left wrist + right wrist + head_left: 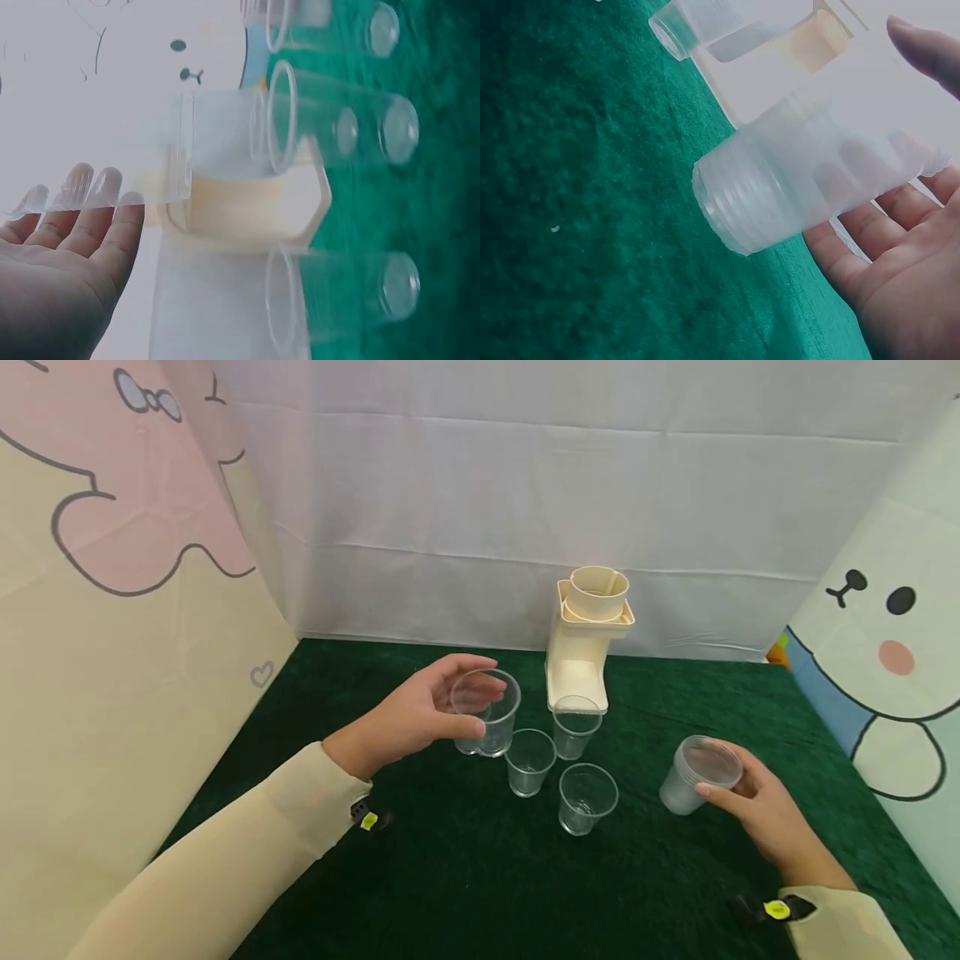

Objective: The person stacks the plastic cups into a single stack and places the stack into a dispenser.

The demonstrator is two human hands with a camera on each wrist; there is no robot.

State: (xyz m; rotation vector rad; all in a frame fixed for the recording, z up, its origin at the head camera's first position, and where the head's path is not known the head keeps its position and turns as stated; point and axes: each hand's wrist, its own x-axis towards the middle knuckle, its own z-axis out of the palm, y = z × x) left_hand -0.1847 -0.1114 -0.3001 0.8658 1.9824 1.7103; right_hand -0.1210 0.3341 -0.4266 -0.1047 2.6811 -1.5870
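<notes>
My left hand [423,710] holds a clear plastic cup [501,727] between thumb and fingers, rim up. Just behind it, partly hidden, the base of another clear cup seems to show. In the left wrist view, the fingers [105,232] lie along the held cup's side. To its right, three clear cups stand close together: a near one [588,800], a left one [528,764] and a far one [576,732]. My right hand [772,810] grips a stack of nested clear cups [686,783], tilted, with the thumb at the rim.
A cream-coloured stand with a round cup-like top [581,643] stands at the back of the dark green cloth [450,877]. White fabric [450,510] hangs behind it. Printed cartoon panels flank the table left and right.
</notes>
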